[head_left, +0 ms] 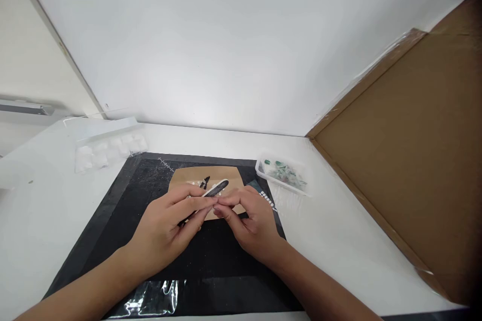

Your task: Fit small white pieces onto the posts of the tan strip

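1. Hands: I observe 2 bare hands meeting near the centre of the frame, fingertips close together above a brown sheet (233, 173).
2. Left hand (169, 220): I record a closed grip on a dark file (217, 188) with a pale edge. The file slants from lower left to upper right, its rounded end projecting beyond the fingers.
3. Right hand (256, 218): thumb and fingers are bent inward at the file, fingertips beside those of the left hand. I cannot tell whether they grip anything; the spot is too small and partly covered.
4. Location of the file: centre of the frame, over the brown sheet, which lies on a black mat (211, 261).
5. On the brown sheet, behind the file, I note small white pieces (195, 183) and a small black object (206, 182), its type unclear.
6. Right of centre: a dark green card (253, 184) and a row of white tabs (266, 197), partly behind the right hand; past them, a clear tray (259, 166) containing green pieces (282, 170).
7. Left of the frame: a clear plastic package (113, 128) with white contents, beside the mat's far corner.
8. Right edge: a large cardboard panel (395, 160).
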The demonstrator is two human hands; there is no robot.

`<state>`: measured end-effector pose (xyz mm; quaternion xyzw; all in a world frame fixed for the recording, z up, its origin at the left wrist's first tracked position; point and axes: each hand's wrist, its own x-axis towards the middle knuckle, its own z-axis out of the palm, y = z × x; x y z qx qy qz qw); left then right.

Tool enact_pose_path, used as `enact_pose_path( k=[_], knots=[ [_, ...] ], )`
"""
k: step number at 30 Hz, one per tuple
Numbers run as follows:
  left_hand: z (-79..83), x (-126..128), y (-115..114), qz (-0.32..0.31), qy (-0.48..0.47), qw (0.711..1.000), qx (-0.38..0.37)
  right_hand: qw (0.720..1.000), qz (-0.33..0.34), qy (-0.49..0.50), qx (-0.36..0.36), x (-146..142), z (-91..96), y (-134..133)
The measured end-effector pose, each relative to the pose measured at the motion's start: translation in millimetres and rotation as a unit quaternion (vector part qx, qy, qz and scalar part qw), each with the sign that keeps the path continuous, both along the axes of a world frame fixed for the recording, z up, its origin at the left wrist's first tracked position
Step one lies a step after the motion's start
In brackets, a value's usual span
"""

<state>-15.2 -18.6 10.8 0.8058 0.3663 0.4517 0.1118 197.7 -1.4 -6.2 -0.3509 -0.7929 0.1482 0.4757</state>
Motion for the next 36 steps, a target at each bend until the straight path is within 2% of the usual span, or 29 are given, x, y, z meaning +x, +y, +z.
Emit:
enact_pose_path(
  k=[4, 9, 13, 17, 21, 25, 27, 30, 33, 36],
  knots=[
    [0.1, -2, 1, -0.011, -0.001, 1.0, -0.009, 0.997, 0.017, 0.025, -0.069, 2, 3.3, -1],
    [-2.1, -4, 1, -0.043, -0.035, 0.995, -0.078, 0.985, 0.055, 0.066, -0.148, 3, 5.9, -1],
    [-0.2, -2, 1, -0.056, -0.046, 0.988, -0.139, 0.957, 0.104, 0.122, -0.243, 3, 5.5, -2],
    [3.7, 1, -1, -0.077, -0.108, 0.964, -0.229, 0.916, 0.125, 0.195, -0.328, 1, 2.5, -2],
    [2.7, -1, -1, -0.04, -0.154, 0.949, -0.272, 0.887, 0.129, 0.241, -0.372, 1, -0.2, 0],
    [-0.3, -6, 4, 0.015, -0.121, 0.97, -0.21, 0.873, 0.135, 0.27, -0.383, 3, -1.9, 5],
    [-0.2, -8, 6, 0.028, -0.08, 0.985, -0.151, 0.88, 0.13, 0.27, -0.37, 5, -1.7, 8],
    [1.0, -10, 10, 0.046, -0.026, 0.997, -0.065, 0.913, 0.085, 0.24, -0.32, 11, 0.2, 13],
    [0.4, -13, 14, 0.06, 0.004, 0.998, -0.034, 0.943, 0.006, 0.185, -0.275, 24, 2.2, 21],
    [-2.4, -17, 18, 0.065, 0.019, 0.998, -0.02, 0.958, -0.085, 0.127, -0.244, 40, 2.5, 33]
  ],
)
